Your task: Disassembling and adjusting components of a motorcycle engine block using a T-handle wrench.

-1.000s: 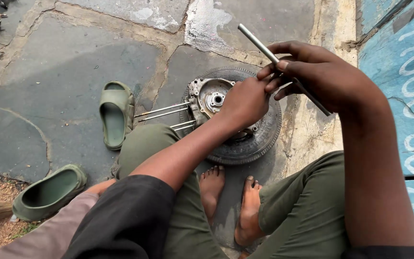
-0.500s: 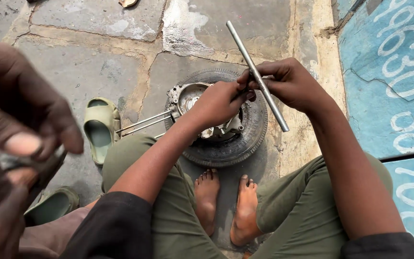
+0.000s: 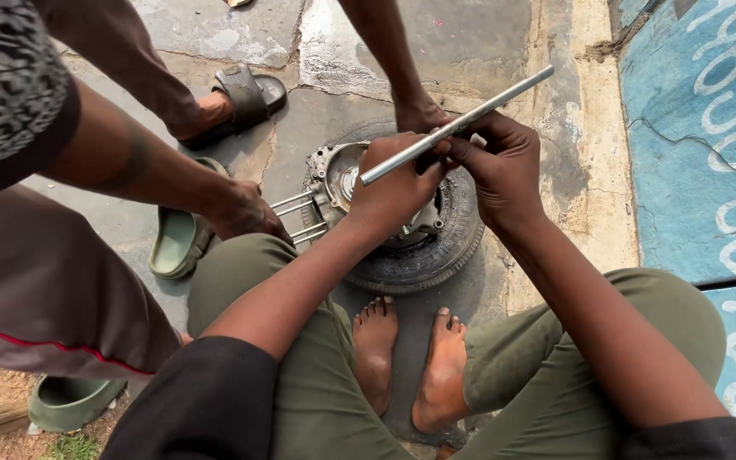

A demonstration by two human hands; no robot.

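My left hand [image 3: 393, 183] and my right hand [image 3: 504, 166] both grip a long grey metal rod [image 3: 504, 98], held slanted above a metal engine casing [image 3: 338, 175]. The casing rests on a small black tyre [image 3: 436, 255] lying flat on the stone ground, with thin metal studs [image 3: 296, 204] sticking out to its left. I sit with my bare feet [image 3: 411, 358] in front of the tyre. Another person's hand [image 3: 244, 213] is by the studs, and a second hand of theirs [image 3: 419, 115] reaches the far rim of the tyre.
The other person bends in from the left, one foot in a dark sandal [image 3: 244, 94]. A green slipper [image 3: 172, 243] lies left of the tyre, another [image 3: 66, 400] at the bottom left. A blue painted surface [image 3: 709, 145] lies to the right.
The rod has swung from steep to a shallower slant across my hands. The other person has stepped in, with both hands now down at the casing and tyre.
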